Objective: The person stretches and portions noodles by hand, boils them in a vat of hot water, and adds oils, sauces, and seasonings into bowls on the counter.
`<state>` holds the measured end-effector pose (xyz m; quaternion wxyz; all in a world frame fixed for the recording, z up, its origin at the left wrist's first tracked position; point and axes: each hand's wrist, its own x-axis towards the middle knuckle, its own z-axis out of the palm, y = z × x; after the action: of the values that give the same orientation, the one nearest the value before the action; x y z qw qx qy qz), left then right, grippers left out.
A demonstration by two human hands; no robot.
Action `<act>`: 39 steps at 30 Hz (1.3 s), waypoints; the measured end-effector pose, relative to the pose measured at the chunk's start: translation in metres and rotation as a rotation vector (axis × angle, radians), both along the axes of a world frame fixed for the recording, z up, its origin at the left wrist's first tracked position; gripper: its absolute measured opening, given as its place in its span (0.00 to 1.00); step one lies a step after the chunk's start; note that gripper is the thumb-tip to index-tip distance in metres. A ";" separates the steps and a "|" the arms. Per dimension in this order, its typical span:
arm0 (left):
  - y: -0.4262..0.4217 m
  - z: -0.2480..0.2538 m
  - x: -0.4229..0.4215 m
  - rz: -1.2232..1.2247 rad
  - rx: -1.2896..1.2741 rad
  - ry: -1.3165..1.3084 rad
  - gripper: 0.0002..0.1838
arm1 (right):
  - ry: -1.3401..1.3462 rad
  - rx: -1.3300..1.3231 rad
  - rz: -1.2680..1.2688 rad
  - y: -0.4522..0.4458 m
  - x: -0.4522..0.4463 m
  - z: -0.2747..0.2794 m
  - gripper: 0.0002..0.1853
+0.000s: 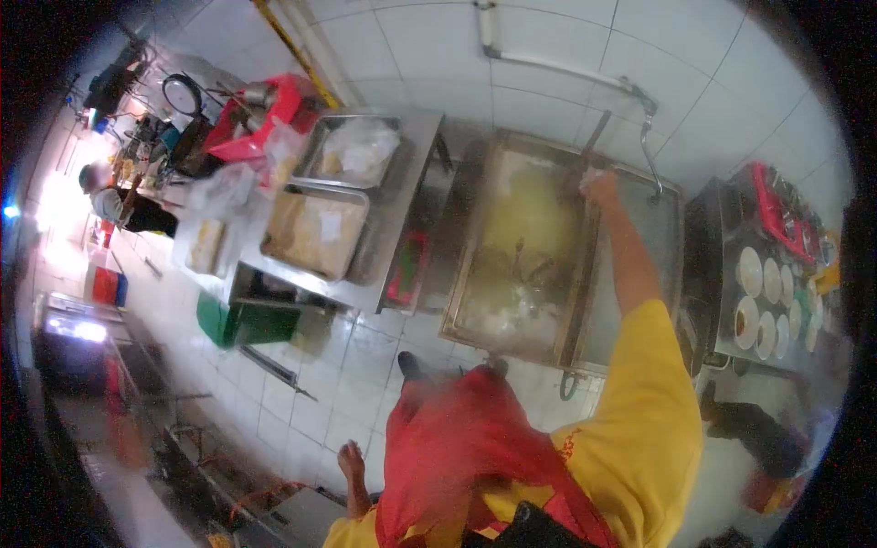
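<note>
Head view shows, at your far left, another person (128, 196) in dark trousers, standing well apart from you. Next comes a green bin (216, 320) on the tiled floor, below a steel table (411, 169). On this table, a red crate (233, 144) is toward the far end, and two shallow metal trays are nearer to you: the lower tray (357, 239) has brownish contents with a white piece on them, and the upper tray (376, 173) has a clear plastic bag. Your left hand (352, 459) hangs low above the floor, empty, with the fingers loosely bent. Your red apron (457, 438) is in the middle at the bottom. In front of you are two basins, side by side. The left basin (464, 274) contains cloudy, yellowish liquid; a dark shape at its centre is too blurred to name. Your right arm reaches forward, and your right hand (600, 187) is at the far end of the divider between the basins, just beside a dark rod (598, 131); I cannot tell whether it grips the rod. The right basin (678, 265) holds greyish liquid. At the far right, white bowls (749, 271) stand in rows near a red basket (775, 212).
</note>
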<state>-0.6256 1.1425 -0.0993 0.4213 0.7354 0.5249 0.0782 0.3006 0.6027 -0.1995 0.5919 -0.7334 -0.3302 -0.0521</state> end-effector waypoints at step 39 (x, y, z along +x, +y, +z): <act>0.034 -0.056 -0.030 -0.108 0.007 0.021 0.12 | -0.533 -0.738 -0.444 0.114 -0.294 0.242 0.14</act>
<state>-0.6555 1.1763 -0.1549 0.4169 0.7648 0.4887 0.0497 0.0065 0.7164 0.0424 0.1632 -0.9074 -0.3022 -0.2420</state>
